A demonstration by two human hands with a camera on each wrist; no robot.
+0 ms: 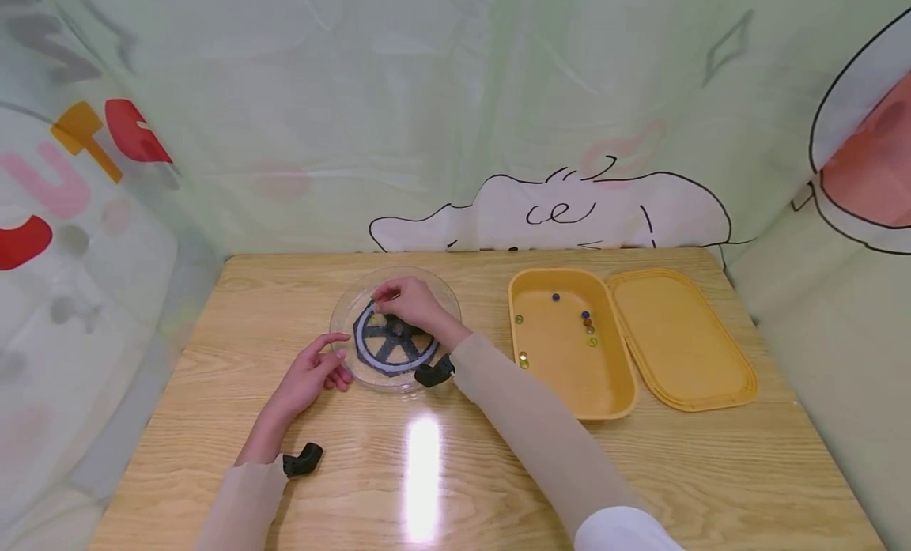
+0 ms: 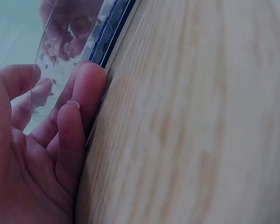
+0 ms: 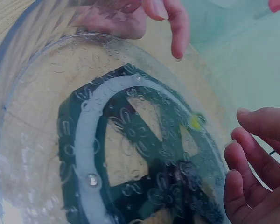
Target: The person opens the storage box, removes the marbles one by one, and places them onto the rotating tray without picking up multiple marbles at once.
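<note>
A round clear dish (image 1: 450,298) with an embossed pattern stands on the table. A dark spoked wheel shape (image 1: 387,349) with a pale ring shows in or through it; I cannot tell which. My left hand (image 1: 316,369) grips the dish's near-left rim, one finger reaching over the edge and others against the outer wall. Over the far side, my right hand (image 1: 409,300) has its fingers loosely bent, thumb apart from the fingertips, nothing visible between them. Close by these fingertips, a yellow-green marble (image 3: 196,122) lies at the ring. Shiny round spots dot the ring.
To the right, a yellow tray (image 1: 514,294) holds several glass marbles, including a blue marble (image 1: 556,297) and a yellowish marble (image 1: 523,360). Its yellow lid (image 1: 683,337) lies flat beside it. A printed curtain (image 1: 427,100) hangs behind the wooden table (image 1: 356,472).
</note>
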